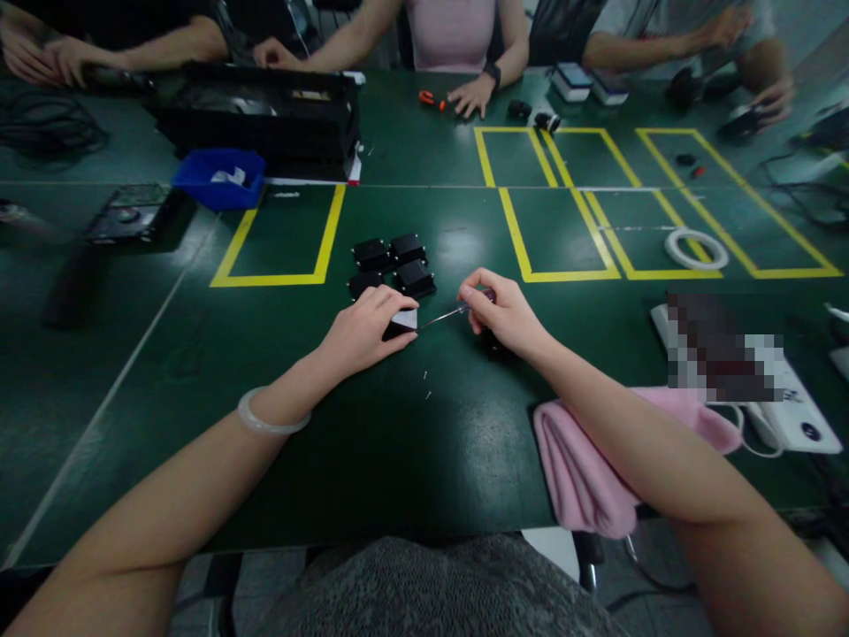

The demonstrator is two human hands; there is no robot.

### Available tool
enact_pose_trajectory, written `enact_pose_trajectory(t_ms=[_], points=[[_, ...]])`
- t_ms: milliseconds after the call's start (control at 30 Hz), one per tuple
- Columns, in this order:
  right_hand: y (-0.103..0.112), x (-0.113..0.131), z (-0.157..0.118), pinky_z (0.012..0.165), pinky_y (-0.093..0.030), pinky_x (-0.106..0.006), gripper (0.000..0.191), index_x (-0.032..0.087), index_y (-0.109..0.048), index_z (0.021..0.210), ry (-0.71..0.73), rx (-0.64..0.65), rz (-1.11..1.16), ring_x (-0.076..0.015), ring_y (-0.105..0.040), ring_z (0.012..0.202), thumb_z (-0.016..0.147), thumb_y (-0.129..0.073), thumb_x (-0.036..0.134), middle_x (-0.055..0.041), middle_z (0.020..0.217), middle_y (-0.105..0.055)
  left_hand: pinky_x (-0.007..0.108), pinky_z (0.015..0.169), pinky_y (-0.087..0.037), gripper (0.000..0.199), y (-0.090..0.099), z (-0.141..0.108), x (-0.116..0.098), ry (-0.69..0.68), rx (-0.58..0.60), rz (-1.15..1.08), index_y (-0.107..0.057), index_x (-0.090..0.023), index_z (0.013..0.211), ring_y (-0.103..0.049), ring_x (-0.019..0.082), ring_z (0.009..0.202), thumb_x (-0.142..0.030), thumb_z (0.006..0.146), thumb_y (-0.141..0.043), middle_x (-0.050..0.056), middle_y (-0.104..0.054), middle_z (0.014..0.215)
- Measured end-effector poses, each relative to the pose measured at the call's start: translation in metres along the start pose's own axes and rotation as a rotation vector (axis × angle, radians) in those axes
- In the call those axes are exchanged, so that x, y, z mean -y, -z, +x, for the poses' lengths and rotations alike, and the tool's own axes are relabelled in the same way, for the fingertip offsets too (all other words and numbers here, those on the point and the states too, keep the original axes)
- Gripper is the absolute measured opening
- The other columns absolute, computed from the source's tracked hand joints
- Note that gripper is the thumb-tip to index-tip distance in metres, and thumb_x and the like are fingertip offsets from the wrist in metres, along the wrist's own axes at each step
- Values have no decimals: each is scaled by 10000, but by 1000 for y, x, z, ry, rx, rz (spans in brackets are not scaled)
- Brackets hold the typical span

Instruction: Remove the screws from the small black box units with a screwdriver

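Right grip (502,310) on screwdriver (461,309), apparently

Four black boxes (415,277) crowd the space just beyond the grip of the left hand (364,329); a screwdriver (443,317) bars the gap to the right hand (502,310). Nearer than the grip, green tabletop (424,464) lies open around two small screws (428,395), bounded right by a pink towel (576,469).

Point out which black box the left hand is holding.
The pale-faced box in the left hand, near the tip of the screwdriver; the four boxes grouped beyond it show black tops.
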State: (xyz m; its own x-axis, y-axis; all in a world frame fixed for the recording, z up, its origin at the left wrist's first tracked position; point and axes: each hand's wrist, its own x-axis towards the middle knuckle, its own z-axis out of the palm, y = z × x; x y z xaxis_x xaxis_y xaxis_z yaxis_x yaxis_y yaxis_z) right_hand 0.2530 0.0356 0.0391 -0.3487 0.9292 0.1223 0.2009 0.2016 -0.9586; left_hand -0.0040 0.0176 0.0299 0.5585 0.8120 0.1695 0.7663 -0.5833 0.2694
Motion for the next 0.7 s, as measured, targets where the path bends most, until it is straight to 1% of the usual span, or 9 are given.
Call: enact_pose_trajectory(t_ms=[233,400,533,700], points=[[0,-1,0,459,-317,-229,321,195,-563,855,-9,-4,10,-82,-482,406,975,-611,488,80,452,-515,437,861,-562,360,-2,0,2,-26,-25,6,-580,-190,1263,-595,304,1121,-372,956,-627,122,-647,1220],[0,-2,0,457,-317,-232,278,199,-560,855,-2,0,5,-79,-486,407,997,-577,438,83,453,-500,440,860,-566,367,-1,0,1,-12,-15,-3,-578,-203,1269,-593,310,1142,-375,950,-632,118,-643,1234],[-1,-2,-1,454,-333,-238,220,224,-517,887,1,-4,36,-86,-483,406,984,-602,402,104,458,-469,438,850,-569,376,0,1,0,-10,-7,-4,-576,-194,1277,-591,310,1147,-372,951,-634,126,-637,1245],[-1,-4,-1,466,-368,-238,183,238,-486,911,31,-7,86,-82,-506,430,962,-622,348,108,537,-480,436,843,-569,380,0,1,0,-7,-4,-4,-572,-202,1282,-588,310,1145,-372,948,-630,122,-635,1242]])
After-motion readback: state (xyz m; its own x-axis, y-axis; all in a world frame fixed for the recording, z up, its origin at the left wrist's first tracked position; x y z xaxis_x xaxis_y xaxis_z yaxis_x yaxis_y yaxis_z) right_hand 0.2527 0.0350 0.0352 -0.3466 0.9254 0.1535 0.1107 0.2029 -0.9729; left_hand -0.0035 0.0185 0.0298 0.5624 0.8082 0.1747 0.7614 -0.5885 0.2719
